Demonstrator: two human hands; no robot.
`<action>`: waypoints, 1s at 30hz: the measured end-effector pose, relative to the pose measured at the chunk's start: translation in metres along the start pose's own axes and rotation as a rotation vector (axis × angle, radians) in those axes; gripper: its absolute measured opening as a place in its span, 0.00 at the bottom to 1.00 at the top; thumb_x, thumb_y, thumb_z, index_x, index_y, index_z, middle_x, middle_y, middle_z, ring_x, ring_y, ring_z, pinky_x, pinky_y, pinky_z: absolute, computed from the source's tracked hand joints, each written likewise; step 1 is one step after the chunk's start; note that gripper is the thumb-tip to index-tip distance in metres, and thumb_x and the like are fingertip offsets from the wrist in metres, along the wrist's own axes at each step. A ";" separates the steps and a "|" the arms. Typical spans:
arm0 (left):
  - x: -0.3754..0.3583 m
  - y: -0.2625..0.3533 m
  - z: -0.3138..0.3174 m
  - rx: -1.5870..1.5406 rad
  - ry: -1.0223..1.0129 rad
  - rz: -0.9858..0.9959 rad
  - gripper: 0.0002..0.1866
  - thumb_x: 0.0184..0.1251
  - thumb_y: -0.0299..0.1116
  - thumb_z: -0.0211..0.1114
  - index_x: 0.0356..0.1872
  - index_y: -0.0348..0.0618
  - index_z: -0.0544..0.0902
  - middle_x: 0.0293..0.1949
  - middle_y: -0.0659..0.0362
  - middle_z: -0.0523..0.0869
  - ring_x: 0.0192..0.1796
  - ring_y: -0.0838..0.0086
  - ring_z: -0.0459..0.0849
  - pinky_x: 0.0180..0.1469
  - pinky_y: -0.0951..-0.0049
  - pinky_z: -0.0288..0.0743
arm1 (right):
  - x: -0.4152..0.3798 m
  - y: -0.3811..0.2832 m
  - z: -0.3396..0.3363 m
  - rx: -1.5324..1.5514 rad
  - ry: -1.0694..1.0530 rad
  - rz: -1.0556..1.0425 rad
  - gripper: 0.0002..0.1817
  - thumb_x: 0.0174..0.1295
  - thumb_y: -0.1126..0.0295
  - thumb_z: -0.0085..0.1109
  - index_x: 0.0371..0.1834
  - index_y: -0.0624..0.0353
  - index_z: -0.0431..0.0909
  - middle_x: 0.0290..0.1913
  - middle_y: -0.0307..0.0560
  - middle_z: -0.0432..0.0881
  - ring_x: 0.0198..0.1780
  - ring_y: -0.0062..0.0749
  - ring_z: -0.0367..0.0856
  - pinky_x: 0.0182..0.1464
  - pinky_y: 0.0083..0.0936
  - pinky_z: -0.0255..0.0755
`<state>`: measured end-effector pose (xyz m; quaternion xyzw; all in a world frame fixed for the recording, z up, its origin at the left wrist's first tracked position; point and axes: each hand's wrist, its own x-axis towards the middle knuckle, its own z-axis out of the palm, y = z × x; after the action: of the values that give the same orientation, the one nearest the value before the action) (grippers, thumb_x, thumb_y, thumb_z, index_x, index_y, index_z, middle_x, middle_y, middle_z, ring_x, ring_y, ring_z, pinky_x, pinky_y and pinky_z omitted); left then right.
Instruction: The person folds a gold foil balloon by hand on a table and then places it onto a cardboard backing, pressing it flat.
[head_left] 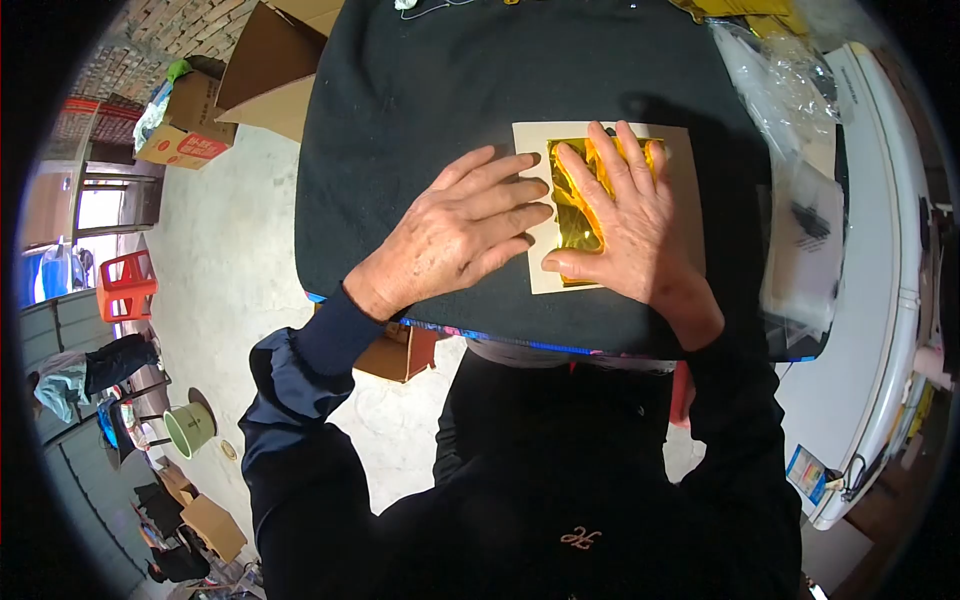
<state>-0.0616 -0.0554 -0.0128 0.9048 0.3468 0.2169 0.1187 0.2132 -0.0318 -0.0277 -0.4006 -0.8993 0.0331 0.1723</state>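
A cream-coloured card (pixel 686 150) lies on the black cloth of the table (pixel 430 90). On the card is a shiny golden-yellow sheet (pixel 575 222), creased in places. My right hand (pixel 628 215) lies spread on the sheet, its fingers pointing away from me and its thumb near the sheet's lower edge; it covers much of the sheet's right side. My left hand (pixel 450 228) is over the cloth with fingers stretched out, their tips at the card's left edge. It holds nothing.
Clear plastic bags (pixel 805 235) lie along the table's right side. Yellow material (pixel 750 15) is at the far right corner. An open cardboard box (pixel 275 75) stands beyond the table's left edge. A red stool (pixel 128 286) and a green bucket (pixel 190 430) stand on the floor at the left.
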 end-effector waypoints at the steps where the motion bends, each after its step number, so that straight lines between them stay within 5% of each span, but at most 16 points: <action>1: -0.003 0.001 -0.002 0.022 -0.029 -0.006 0.26 0.75 0.48 0.72 0.71 0.59 0.88 0.75 0.64 0.84 0.83 0.63 0.74 0.88 0.44 0.59 | -0.001 0.000 0.001 -0.001 0.004 -0.002 0.65 0.46 0.25 0.79 0.85 0.49 0.71 0.85 0.65 0.63 0.87 0.67 0.54 0.84 0.74 0.44; 8: -0.009 0.003 0.003 0.124 -0.161 0.024 0.32 0.84 0.60 0.55 0.82 0.64 0.76 0.82 0.67 0.76 0.88 0.65 0.64 0.92 0.44 0.46 | 0.000 0.000 -0.001 0.025 0.011 -0.009 0.63 0.46 0.29 0.82 0.84 0.50 0.72 0.84 0.66 0.64 0.86 0.68 0.55 0.83 0.74 0.47; 30: -0.010 0.001 0.004 0.100 -0.176 0.006 0.33 0.85 0.63 0.53 0.82 0.62 0.76 0.85 0.66 0.72 0.90 0.64 0.59 0.92 0.44 0.42 | -0.001 -0.002 -0.003 0.038 -0.040 0.021 0.64 0.46 0.29 0.82 0.84 0.55 0.71 0.85 0.67 0.61 0.88 0.69 0.50 0.85 0.76 0.43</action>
<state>-0.0663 -0.0633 -0.0190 0.9261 0.3429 0.1193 0.1025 0.2132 -0.0338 -0.0245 -0.4061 -0.8974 0.0600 0.1614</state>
